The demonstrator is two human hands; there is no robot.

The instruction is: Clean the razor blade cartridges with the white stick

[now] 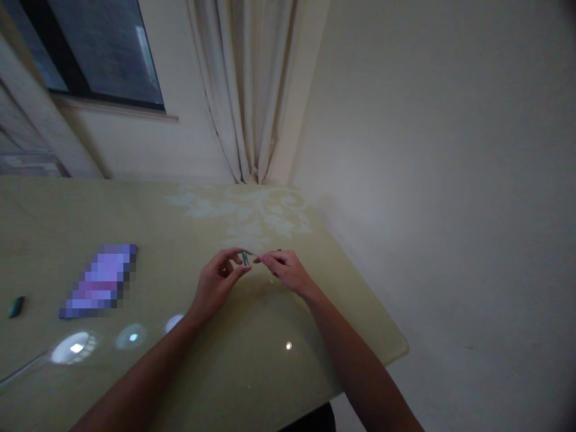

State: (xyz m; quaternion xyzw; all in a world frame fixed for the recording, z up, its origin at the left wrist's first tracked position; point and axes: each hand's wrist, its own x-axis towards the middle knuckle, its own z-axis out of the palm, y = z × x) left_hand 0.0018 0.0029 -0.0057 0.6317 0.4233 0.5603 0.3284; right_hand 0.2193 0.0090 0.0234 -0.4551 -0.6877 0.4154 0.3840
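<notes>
Above the table, my left hand grips a small green-and-white piece upright between thumb and fingertips. It is too small to tell its kind. My right hand is beside it, thumb and fingers pinched around a thin strip-like thing that reaches across to the top of the green piece. A dark tip shows just above the right fingers; whether it belongs to the same thing I cannot tell.
A flat purple-blue object, blurred into blocks, lies on the left. Farther left is a small dark green item. Curtains hang behind the table, and a wall runs along its right side. Bright light reflections dot the glossy tabletop.
</notes>
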